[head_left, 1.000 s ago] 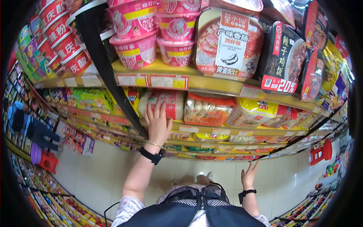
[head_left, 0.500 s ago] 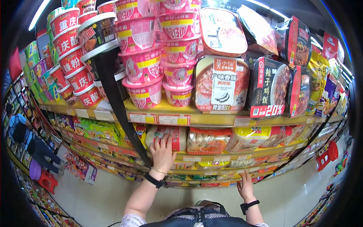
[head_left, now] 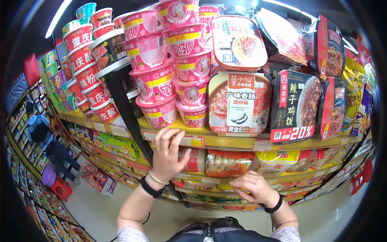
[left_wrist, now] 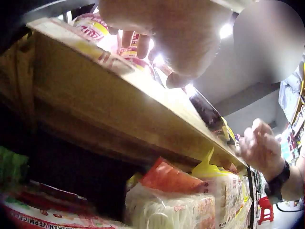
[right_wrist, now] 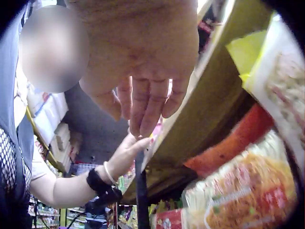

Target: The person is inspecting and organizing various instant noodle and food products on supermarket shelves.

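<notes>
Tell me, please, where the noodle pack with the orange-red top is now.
In the head view, the noodle pack sits just right of centre, on the shelf below the sausage rice box, between the red-labelled pack and the yellow-topped pack.

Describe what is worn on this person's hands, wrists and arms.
The left hand has a thin gold-coloured ring; that wrist carries a thin, pale round bangle and a black wrist strap. The right hand has a similar black band at its wrist. White, patterned fabric sleeves end well short of both wrists.
</notes>
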The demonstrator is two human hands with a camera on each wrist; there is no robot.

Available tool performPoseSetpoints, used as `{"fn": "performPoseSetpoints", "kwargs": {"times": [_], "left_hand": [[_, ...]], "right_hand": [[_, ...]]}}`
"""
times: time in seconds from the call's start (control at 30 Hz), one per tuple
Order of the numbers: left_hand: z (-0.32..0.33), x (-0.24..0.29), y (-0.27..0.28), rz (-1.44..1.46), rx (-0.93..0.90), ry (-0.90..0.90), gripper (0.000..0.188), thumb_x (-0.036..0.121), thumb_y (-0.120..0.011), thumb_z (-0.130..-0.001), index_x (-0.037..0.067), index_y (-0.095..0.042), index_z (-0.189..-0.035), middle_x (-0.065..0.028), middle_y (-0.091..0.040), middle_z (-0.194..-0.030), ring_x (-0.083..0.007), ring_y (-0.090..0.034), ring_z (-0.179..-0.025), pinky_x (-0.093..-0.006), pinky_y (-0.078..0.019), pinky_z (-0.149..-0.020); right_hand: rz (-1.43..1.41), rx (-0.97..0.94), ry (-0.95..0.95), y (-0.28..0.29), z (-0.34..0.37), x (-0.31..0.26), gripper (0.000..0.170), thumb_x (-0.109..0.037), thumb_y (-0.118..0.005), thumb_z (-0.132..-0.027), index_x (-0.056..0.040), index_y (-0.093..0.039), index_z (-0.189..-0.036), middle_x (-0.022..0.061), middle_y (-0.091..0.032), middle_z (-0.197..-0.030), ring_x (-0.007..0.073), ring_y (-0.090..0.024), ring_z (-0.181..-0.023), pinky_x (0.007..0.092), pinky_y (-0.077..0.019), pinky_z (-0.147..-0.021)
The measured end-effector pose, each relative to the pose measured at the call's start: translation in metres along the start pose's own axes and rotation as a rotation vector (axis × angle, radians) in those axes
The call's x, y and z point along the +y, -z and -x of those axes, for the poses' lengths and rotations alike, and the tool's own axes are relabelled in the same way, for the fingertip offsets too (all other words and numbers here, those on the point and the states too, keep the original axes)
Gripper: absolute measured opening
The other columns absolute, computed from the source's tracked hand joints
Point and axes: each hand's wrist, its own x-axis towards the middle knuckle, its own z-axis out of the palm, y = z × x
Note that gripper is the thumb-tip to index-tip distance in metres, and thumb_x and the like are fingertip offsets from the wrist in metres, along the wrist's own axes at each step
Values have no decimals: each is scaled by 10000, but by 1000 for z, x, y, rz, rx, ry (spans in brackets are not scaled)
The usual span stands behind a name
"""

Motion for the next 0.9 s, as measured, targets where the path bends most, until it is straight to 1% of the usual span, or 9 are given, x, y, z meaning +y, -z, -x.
{"fn": "performPoseSetpoints", "kwargs": {"times": [0.1,0.2,0.33,0.47,0.53,0.67,0.7,0.83,0.9], "left_hand": [[4,-10,-23,55,-42,-9,685,197,-728,-692,33,-416,-1279,-164,-419,-1223,-387,-351,-1193,-533,-263,-1037],[11,-13,-39,59,-30,-27,701,249,-728,-710,38,-404,-1294,-164,-402,-1227,-390,-328,-1199,-566,-240,-1037],[6,-17,-38,57,-6,-65,690,324,-733,-717,61,-433,-1280,-139,-416,-1179,-361,-347,-1143,-568,-244,-1009],[-1,-22,-36,137,25,-79,631,299,-736,-715,68,-475,-1241,-124,-439,-1114,-330,-380,-1080,-535,-277,-978],[-3,-26,-36,183,32,-66,555,263,-733,-714,75,-519,-1190,-117,-453,-1054,-311,-406,-1019,-508,-306,-946],[-4,-31,-37,206,90,-98,428,211,-710,-725,76,-578,-1108,-109,-483,-986,-296,-433,-958,-463,-338,-891],[-4,-30,-36,216,91,-106,428,211,-710,-725,76,-578,-1108,-109,-483,-986,-296,-433,-958,-463,-338,-891],[-5,-27,-38,206,140,-62,388,199,-685,-745,86,-585,-1102,-100,-496,-971,-293,-437,-950,-457,-337,-874],[-4,-26,-38,221,143,-42,378,197,-678,-752,90,-585,-1102,-99,-497,-973,-292,-437,-953,-459,-335,-874]], "right_hand": [[85,-48,217,25,-34,-18,333,-86,-686,-726,-54,-624,-1052,41,-637,-914,203,-616,-770,324,-473,-673],[121,-2,193,49,-54,-38,360,-84,-696,-719,-54,-618,-1069,61,-644,-926,212,-616,-761,324,-472,-661],[99,162,-35,76,-94,-70,402,-32,-683,-757,-13,-547,-1135,114,-644,-991,233,-636,-824,344,-504,-745],[-162,341,-142,98,-149,-86,491,-45,-648,-808,14,-425,-1241,124,-542,-1170,184,-551,-1075,334,-459,-893],[-159,457,-132,105,-184,-90,490,-105,-642,-836,32,-408,-1244,136,-524,-1175,199,-536,-1095,326,-444,-919],[-80,470,-167,127,-246,-68,578,-236,-629,-869,19,-360,-1312,140,-495,-1233,192,-487,-1146,303,-385,-976],[12,450,-231,132,-260,-72,717,-364,-659,-839,29,-327,-1339,184,-474,-1263,230,-470,-1177,319,-373,-989],[189,455,-380,143,-310,-54,902,-502,-691,-770,48,-290,-1361,244,-448,-1286,288,-448,-1208,353,-357,-1002],[231,491,-391,138,-332,-47,1071,-597,-731,-673,64,-264,-1373,286,-424,-1301,330,-432,-1224,378,-351,-1006]]}}
